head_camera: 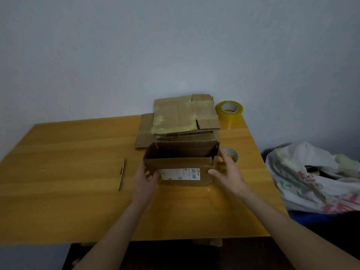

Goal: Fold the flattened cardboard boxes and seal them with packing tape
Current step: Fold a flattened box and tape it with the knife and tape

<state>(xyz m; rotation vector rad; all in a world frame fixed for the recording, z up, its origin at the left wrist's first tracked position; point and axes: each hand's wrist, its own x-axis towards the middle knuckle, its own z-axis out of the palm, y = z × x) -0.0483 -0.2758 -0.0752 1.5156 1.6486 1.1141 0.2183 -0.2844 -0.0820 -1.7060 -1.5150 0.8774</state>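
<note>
A brown cardboard box (181,158) with a white label stands opened up on the wooden table (78,152), its top open. My left hand (145,177) grips its lower left corner. My right hand (227,168) holds its right end, thumb on the front face. Behind it lies a stack of flattened boxes (185,115) patched with old yellowish tape. One roll of yellow packing tape (229,109) sits at the back right. A second roll (231,153) shows partly behind my right hand.
A thin knife or cutter (122,173) lies on the table to the left. A white printed plastic bag (311,178) bulges beside the table's right edge. A grey wall stands close behind the table.
</note>
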